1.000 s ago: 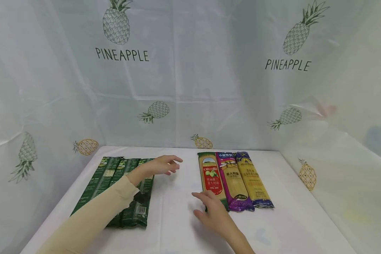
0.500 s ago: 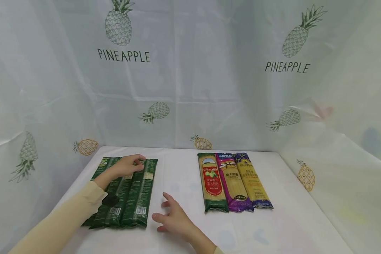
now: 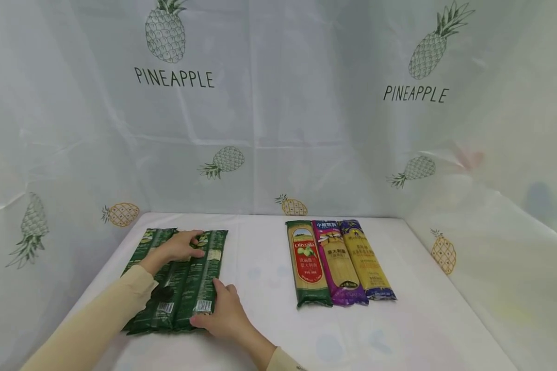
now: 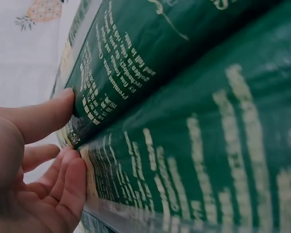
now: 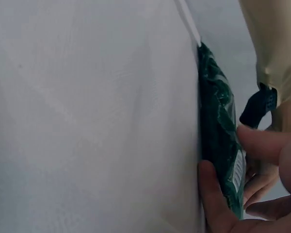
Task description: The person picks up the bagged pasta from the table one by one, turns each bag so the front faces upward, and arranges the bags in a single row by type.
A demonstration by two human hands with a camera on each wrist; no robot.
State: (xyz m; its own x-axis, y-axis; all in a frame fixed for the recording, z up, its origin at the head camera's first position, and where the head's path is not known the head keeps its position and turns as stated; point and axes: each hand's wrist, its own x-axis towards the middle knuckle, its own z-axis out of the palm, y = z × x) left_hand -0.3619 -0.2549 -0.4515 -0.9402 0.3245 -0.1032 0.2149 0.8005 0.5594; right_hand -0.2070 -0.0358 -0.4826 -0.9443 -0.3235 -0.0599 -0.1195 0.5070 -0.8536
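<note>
Three green pasta packets lie side by side at the left of the table, backs up. My left hand (image 3: 180, 246) is over their far part; in the left wrist view its thumb (image 4: 63, 109) touches the rightmost packet (image 4: 121, 53), and its bent fingers rest at the middle packet (image 4: 184, 160), beside the crease between the two. With my right hand (image 3: 229, 313) I pinch the near right corner of the rightmost packet (image 3: 201, 275). In the right wrist view the thumb (image 5: 262, 143) is on its upper face and a finger (image 5: 213, 194) is low along its side.
At the right lie a green-and-red Olivoila spaghetti packet (image 3: 308, 263), a purple one (image 3: 339, 263) and a yellow-and-blue one (image 3: 366, 257), edges together. The white tablecloth (image 3: 260, 257) meets a pineapple-print curtain (image 3: 278, 103) behind and at both sides.
My left hand has gone from right of the green packets back over them. My right hand has moved left from beside the Olivoila packet to the rightmost green packet and taken its corner.
</note>
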